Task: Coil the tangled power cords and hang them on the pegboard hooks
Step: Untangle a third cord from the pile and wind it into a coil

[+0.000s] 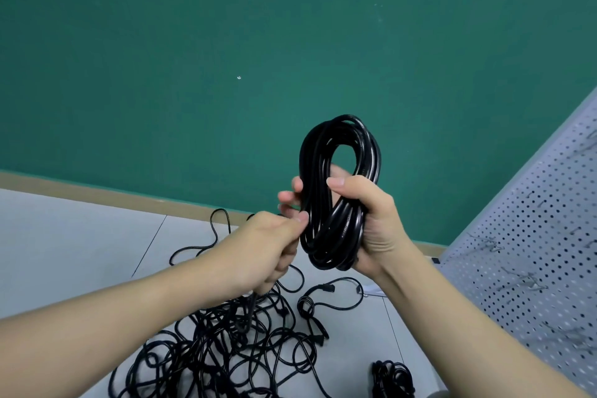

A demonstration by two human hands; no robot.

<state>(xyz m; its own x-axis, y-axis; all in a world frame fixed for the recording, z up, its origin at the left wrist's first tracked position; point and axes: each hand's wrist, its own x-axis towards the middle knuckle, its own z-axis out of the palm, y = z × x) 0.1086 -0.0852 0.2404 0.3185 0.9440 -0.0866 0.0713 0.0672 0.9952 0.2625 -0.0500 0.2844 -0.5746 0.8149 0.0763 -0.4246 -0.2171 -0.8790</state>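
tangled cords (226,342) on floor, pegboard (533,252) right, green wall (193,42)

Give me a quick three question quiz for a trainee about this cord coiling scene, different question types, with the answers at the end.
1. True or false: the coiled cord already hangs on the pegboard.
2. Which hand holds the coil? A) right hand B) left hand C) neither
3. Fill in: the tangled cords lie on the ____.

Key: 1 false, the coil is held in the air. 2 A; the left hand pinches a strand beside the coil. 3 floor.
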